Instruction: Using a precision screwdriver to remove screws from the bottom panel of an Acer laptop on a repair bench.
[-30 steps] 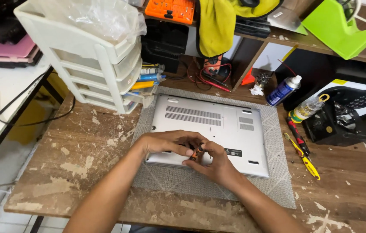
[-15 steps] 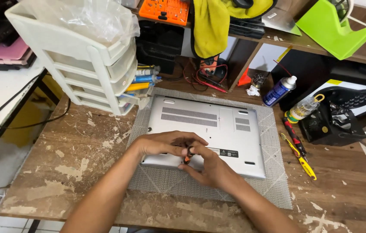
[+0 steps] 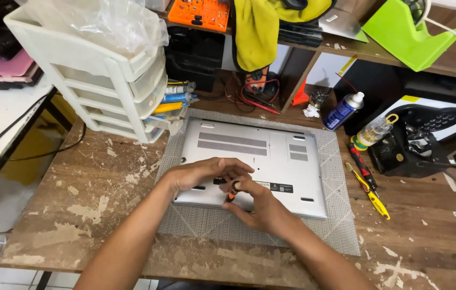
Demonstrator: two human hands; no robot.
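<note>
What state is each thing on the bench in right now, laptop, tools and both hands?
laptop: closed, bottom side up on the grey mat
small screwdriver: upright, tip on the laptop's base
right hand: gripping the screwdriver
left hand: resting on the laptop, fingers at the screwdriver's top
spray can: capped, leaning
drawer unit: drawers pushed in
</note>
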